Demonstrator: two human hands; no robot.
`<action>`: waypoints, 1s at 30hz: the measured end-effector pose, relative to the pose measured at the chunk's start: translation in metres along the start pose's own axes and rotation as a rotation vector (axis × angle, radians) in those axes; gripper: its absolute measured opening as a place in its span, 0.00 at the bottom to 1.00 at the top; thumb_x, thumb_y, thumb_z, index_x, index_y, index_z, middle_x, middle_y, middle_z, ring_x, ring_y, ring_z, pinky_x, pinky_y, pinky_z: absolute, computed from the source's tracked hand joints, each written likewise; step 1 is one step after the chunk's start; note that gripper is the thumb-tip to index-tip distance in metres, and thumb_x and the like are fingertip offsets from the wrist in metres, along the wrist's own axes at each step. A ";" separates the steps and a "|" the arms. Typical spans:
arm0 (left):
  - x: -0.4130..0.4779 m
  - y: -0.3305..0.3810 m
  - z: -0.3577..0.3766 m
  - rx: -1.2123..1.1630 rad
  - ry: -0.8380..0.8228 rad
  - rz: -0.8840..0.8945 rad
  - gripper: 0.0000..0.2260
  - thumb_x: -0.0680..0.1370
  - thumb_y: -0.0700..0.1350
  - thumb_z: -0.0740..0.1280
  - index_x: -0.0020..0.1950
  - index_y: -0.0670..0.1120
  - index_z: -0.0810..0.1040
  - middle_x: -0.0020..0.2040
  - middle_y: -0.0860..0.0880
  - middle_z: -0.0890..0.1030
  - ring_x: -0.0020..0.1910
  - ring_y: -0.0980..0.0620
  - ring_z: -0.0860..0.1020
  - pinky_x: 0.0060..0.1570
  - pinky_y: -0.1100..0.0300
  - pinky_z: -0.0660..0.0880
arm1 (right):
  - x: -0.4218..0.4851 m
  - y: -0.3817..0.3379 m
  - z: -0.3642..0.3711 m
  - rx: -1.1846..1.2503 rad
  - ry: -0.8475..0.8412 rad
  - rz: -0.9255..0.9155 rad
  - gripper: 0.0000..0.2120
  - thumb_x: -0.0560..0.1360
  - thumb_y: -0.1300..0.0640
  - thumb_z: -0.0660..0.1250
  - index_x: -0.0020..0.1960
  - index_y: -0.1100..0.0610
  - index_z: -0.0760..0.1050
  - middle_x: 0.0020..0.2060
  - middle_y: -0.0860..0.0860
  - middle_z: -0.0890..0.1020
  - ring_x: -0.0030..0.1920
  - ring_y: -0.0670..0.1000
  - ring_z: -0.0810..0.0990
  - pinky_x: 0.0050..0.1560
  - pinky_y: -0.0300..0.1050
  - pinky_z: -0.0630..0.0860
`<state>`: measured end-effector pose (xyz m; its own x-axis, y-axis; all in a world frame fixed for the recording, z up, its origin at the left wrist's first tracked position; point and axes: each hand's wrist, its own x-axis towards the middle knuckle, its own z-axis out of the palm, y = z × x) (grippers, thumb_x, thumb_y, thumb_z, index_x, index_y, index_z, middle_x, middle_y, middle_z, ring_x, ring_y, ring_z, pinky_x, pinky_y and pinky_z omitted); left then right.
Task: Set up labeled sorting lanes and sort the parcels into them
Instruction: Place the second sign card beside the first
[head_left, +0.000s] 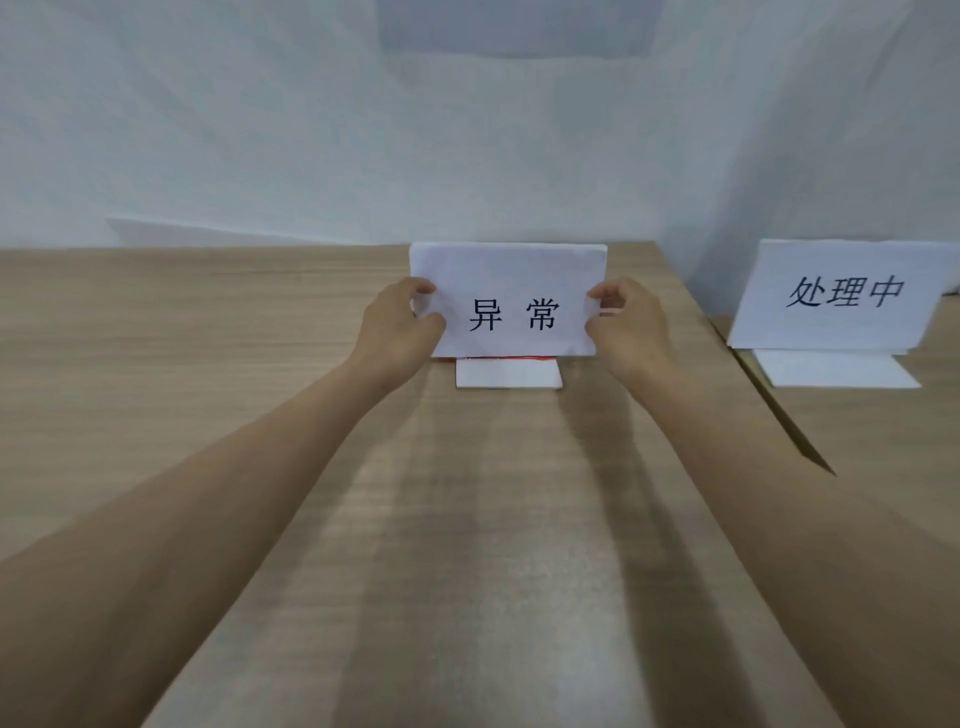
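Head view. Item: paper lane sign 异常 (511, 301), upright at the far edge of the wooden table (208, 364). Left hand (400, 325) and right hand (626, 322) pinch its side edges. Likely light, floppy, crease-prone; best held by both edges, low.

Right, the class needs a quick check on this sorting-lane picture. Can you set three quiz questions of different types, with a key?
1. True or false: the left hand and the right hand each pinch a side edge of the 异常 sign.
2. Where does the 处理中 sign stand relative to the 异常 sign? A: to its left. B: to its right. C: flat beneath it.
3. Fill the gap: the number of lettered signs in view is ____.

Key: 1 true; 2 B; 3 two.
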<state>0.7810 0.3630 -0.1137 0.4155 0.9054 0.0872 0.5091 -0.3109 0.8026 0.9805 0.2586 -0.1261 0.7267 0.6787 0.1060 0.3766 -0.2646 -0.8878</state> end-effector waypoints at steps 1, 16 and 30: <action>0.001 0.000 0.000 -0.008 0.005 -0.013 0.20 0.76 0.40 0.61 0.69 0.46 0.70 0.68 0.49 0.71 0.63 0.49 0.73 0.60 0.57 0.69 | 0.000 0.000 0.002 0.023 -0.005 0.015 0.16 0.72 0.70 0.60 0.56 0.57 0.75 0.51 0.51 0.77 0.47 0.50 0.76 0.45 0.41 0.71; -0.010 0.023 -0.049 -0.052 0.070 -0.112 0.22 0.78 0.41 0.58 0.73 0.45 0.63 0.73 0.47 0.65 0.69 0.49 0.66 0.60 0.60 0.62 | -0.024 -0.052 -0.010 0.085 -0.041 0.096 0.19 0.76 0.63 0.61 0.66 0.55 0.69 0.67 0.53 0.71 0.64 0.52 0.72 0.58 0.44 0.70; -0.122 0.117 -0.179 0.022 0.045 0.068 0.18 0.82 0.46 0.56 0.71 0.45 0.66 0.71 0.48 0.68 0.68 0.50 0.67 0.60 0.62 0.62 | -0.145 -0.196 -0.080 0.002 -0.109 -0.089 0.14 0.81 0.57 0.56 0.64 0.55 0.73 0.59 0.48 0.76 0.55 0.45 0.72 0.49 0.34 0.63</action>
<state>0.6547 0.2679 0.0756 0.4156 0.8940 0.1675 0.4978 -0.3777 0.7807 0.8472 0.1573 0.0680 0.6234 0.7701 0.1349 0.4354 -0.1986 -0.8781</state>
